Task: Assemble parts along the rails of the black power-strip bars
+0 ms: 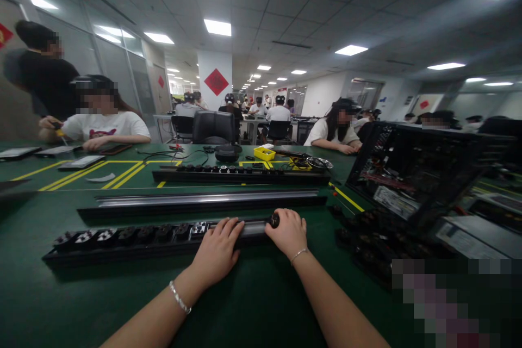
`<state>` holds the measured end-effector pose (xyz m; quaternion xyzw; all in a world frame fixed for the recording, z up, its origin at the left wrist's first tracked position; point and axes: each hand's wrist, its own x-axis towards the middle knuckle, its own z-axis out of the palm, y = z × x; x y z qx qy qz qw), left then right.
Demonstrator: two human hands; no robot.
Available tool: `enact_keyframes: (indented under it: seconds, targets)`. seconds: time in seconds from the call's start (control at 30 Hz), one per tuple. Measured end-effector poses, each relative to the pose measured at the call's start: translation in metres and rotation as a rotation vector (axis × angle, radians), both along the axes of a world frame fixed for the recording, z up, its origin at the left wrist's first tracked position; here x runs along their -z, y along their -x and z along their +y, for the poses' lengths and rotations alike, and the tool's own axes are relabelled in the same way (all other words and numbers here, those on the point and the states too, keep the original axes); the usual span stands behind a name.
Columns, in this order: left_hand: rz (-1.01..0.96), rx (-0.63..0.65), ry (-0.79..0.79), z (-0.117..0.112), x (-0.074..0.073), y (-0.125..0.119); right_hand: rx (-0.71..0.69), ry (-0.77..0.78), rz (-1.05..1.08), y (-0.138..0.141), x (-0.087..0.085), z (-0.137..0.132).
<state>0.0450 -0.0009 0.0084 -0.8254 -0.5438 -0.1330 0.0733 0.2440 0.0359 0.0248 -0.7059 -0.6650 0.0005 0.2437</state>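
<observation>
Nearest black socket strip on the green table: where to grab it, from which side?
I'd take the socket strip at its plain right end, where the left hand and right hand rest. Come from the near edge, grip across the narrow width: it lies flat, and sockets fill its left part.

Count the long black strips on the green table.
3. The nearest strip lies under the left hand and right hand; the middle strip just behind it; the far strip before the yellow tray. The dark clutter at right may hide more.
</observation>
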Motion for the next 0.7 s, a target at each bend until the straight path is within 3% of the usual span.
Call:
enact_keyframes:
  seconds: [0.7]
  targets:
    - [0.006,-0.008,0.029,-0.0007,-0.0015,0.0005,0.015,0.116,-0.006,-0.0033,-0.0074,0.0003]
